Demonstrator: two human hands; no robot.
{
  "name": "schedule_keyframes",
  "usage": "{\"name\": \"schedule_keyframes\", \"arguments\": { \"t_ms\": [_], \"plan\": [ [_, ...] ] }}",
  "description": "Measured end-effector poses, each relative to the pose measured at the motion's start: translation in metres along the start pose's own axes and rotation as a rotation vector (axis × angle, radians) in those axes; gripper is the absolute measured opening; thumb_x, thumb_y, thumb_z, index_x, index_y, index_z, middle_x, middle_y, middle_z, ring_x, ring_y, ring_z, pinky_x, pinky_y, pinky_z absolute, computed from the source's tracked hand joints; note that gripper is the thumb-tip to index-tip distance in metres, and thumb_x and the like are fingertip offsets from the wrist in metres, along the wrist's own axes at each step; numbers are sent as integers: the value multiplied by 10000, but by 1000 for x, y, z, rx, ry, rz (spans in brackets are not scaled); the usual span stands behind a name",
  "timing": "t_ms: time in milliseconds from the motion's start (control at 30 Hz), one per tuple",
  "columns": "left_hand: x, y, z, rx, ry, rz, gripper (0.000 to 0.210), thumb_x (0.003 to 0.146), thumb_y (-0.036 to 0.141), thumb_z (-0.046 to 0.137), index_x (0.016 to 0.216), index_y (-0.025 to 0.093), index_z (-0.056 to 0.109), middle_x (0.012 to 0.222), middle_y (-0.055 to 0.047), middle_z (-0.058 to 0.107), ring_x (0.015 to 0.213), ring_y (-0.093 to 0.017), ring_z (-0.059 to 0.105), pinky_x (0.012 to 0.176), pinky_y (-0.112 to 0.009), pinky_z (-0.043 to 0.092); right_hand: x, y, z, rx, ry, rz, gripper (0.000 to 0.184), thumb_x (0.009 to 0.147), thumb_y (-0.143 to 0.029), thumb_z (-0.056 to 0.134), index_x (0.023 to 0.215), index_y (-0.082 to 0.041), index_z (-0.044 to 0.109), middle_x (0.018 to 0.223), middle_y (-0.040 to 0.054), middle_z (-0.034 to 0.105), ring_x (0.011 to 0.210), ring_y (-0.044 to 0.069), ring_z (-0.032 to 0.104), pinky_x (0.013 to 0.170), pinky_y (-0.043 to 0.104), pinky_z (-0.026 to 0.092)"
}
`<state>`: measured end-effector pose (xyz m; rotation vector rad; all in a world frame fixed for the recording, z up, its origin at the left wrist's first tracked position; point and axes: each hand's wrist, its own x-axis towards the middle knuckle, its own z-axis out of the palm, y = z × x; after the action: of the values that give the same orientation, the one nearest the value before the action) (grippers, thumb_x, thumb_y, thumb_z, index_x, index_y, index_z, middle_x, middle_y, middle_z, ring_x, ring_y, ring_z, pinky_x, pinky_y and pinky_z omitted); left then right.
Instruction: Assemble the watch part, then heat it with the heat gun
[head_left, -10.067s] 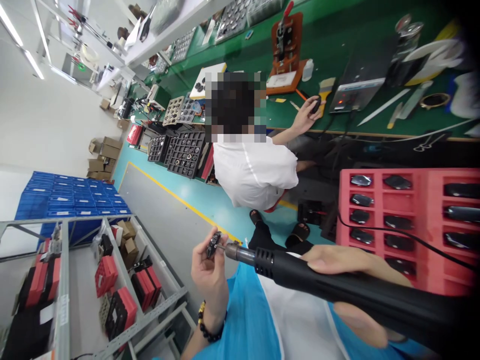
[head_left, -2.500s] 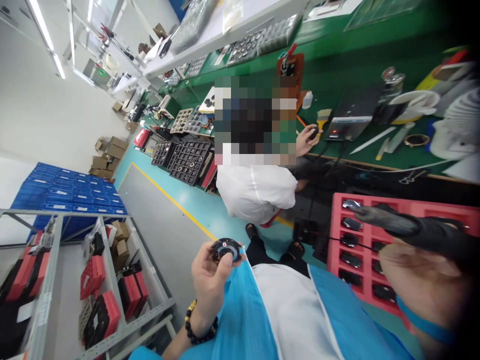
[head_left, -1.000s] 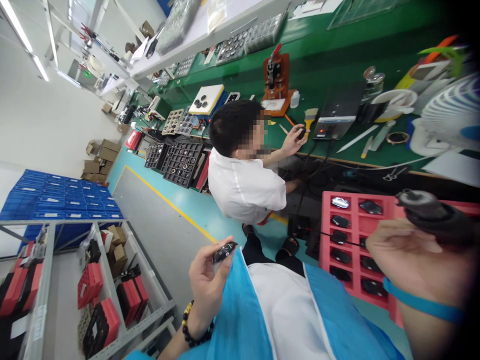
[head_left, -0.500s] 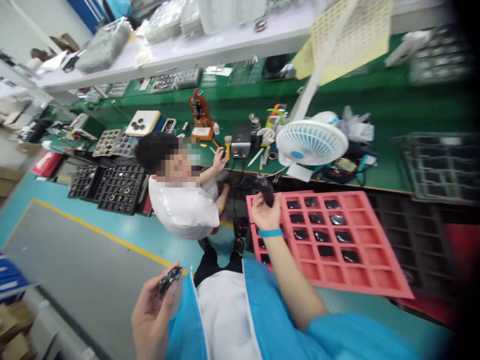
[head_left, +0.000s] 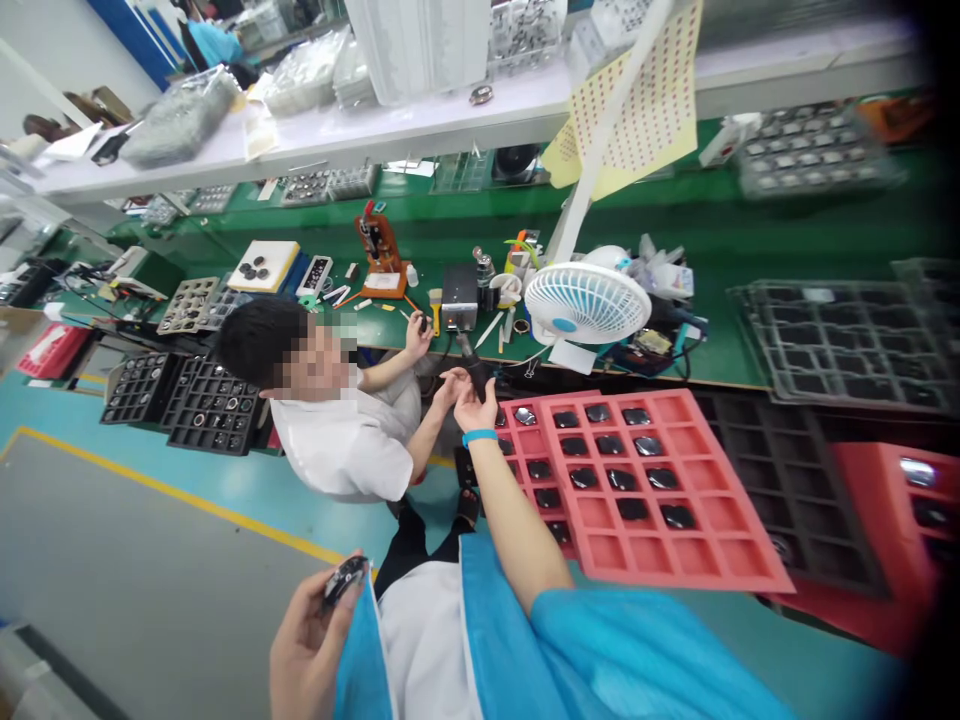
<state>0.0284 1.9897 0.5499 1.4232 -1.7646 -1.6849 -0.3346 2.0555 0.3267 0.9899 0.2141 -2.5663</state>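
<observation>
My left hand (head_left: 309, 635), low in the head view, is closed on a round dark watch head (head_left: 345, 582), pinched between thumb and fingers. Further forward, my right hand (head_left: 475, 408), with a blue wristband, grips a black cylindrical tool (head_left: 474, 372) that has a narrower grey end. A hand (head_left: 448, 388) of the co-worker in white is right beside that tool; whether it touches the tool, I cannot tell. To the right of my right hand, a red foam tray (head_left: 697, 440) holds several dark glossy pieces in its compartments. Another red tray (head_left: 525, 440) lies partly beneath it.
The seated co-worker (head_left: 337, 450) is ahead to the left, the other hand (head_left: 416, 338) holding a small dark object. On the green bench are a white fan (head_left: 587, 302), an orange press (head_left: 381, 255) and a black box (head_left: 459, 296). Black trays (head_left: 787, 470) lie at right.
My right hand has carried the black tool left and away from me, close to the co-worker's hand, which has come up toward it. My left hand still holds the watch head. The view has shifted.
</observation>
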Motion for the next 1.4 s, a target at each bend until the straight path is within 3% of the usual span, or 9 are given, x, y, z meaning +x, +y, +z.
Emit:
{"name": "schedule_keyframes", "arguments": {
  "t_ms": [167,300,433,533,567,700,833,1167,1400],
  "plan": [
    [11,-8,-10,54,-36,-52,538,745,662,797,1030,214,709,1182,-86,733,1115,-266,700,949,-290,589,7,10,-1,-31,-70,-85,303,997,-324,584,1287,-244,627,1158,-26,694,1042,16,671,776,81,583],
    [31,-20,-14,6,-132,-102,463,674,622,851,969,281,748,1190,-82,730,1147,-355,681,970,-470,597,14,12,3,-54,125,-44,328,938,-394,674,1068,-103,599,862,1,645,786,35,639,645,105,547],
    [57,-31,13,-314,-245,-323,585,586,565,941,981,191,724,1113,-140,738,970,-326,734,866,-427,606,13,14,15,-94,194,-34,397,886,-458,720,993,-104,574,813,-17,600,675,32,579,533,117,468],
    [84,-44,45,-505,-367,-396,620,652,441,948,1098,122,658,1207,-180,705,1043,-272,726,978,-362,557,14,17,29,-113,173,-36,401,847,-458,755,1003,-132,582,822,-37,603,679,27,582,517,119,462],
    [94,-48,55,-533,-356,-408,645,600,414,974,1070,114,651,1189,-180,709,1030,-268,728,980,-355,552,16,19,34,-117,158,-37,391,847,-445,757,1006,-132,584,829,-39,605,692,23,590,533,114,472],
    [130,-62,85,-580,-321,-286,592,607,379,969,1011,100,639,1180,-160,700,1085,-260,702,1060,-391,516,25,26,47,-120,131,-41,399,857,-437,750,1038,-122,587,881,-20,625,743,24,617,577,111,509],
    [151,-64,101,-590,-304,-197,531,662,357,939,1002,106,616,1172,-144,690,1096,-251,692,1113,-432,479,27,31,47,-97,108,-21,453,862,-457,736,1107,-107,586,916,9,651,797,52,641,647,144,567],
    [173,-70,112,-616,-234,-167,420,714,297,895,919,126,571,1130,-108,667,1150,-255,662,1125,-449,473,6,34,12,-149,60,89,448,887,-500,698,1108,-134,565,952,29,672,949,104,677,732,214,611],
    [182,-71,114,-606,-240,-172,442,713,310,899,958,109,591,1144,-126,678,1130,-248,677,1133,-431,463,-12,45,0,-150,-41,166,558,904,-529,679,1235,-96,559,1074,76,689,1136,132,654,863,228,607]
  ]
}}
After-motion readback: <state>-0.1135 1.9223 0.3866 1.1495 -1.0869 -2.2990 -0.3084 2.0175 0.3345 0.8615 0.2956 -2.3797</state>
